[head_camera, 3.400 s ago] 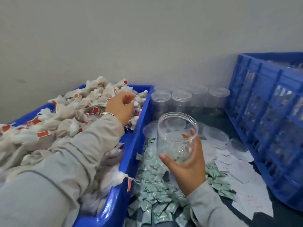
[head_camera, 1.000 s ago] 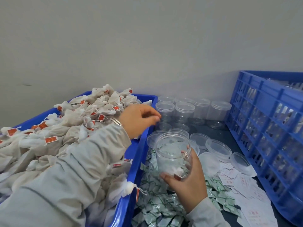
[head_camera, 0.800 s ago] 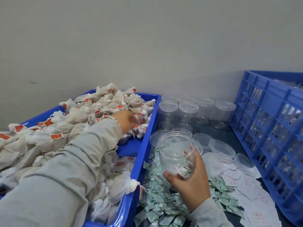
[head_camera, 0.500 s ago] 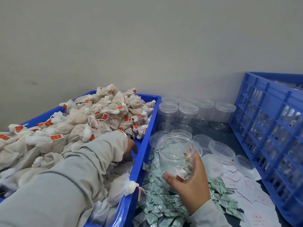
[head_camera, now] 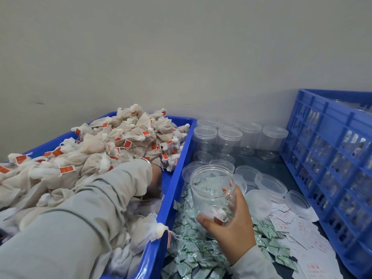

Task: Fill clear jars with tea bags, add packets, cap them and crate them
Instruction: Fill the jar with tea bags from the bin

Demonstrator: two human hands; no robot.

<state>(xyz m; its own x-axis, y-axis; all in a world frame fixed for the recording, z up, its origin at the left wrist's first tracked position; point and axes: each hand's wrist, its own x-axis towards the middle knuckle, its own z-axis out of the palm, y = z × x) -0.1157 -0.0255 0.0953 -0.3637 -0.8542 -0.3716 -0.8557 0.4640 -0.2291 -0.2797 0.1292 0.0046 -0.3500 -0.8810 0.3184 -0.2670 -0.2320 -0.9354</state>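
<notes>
Right hand: the right hand (head_camera: 231,224) holds the clear jar (head_camera: 212,196) from the near side, thumb across the lower front wall, fingers (head_camera: 229,187) wrapped round the far side up toward the rim.
Right grip state: closed round the jar wall.
Jar position: upright, uncapped, held above the green-and-white packets (head_camera: 193,256), just right of the blue tray (head_camera: 177,178).
Jar contents: one tea bag with a red tag lies at the bottom (head_camera: 216,213).
Left hand: the left hand (head_camera: 156,183) reaches down into the tray at its right wall, among the tea bags (head_camera: 120,146); the grey sleeve (head_camera: 90,208) covers most of it.
Left grip state: cannot tell; the fingers are hidden by the sleeve and the bags.
Tea bag supply: heaped in the tray, pale cloth pouches with red tags; one pouch (head_camera: 155,228) hangs over the near right rim.
Lids: clear lids (head_camera: 269,184) lie on the table (head_camera: 281,164) right of the held jar.
Capped empty jars: a cluster (head_camera: 229,137) stands at the back against the wall.
White packets: a spread of white packets with red print (head_camera: 308,234) lies right of the green ones.
Crate: the blue lattice crate (head_camera: 332,150) stands at the right edge; jars show through its openings.
</notes>
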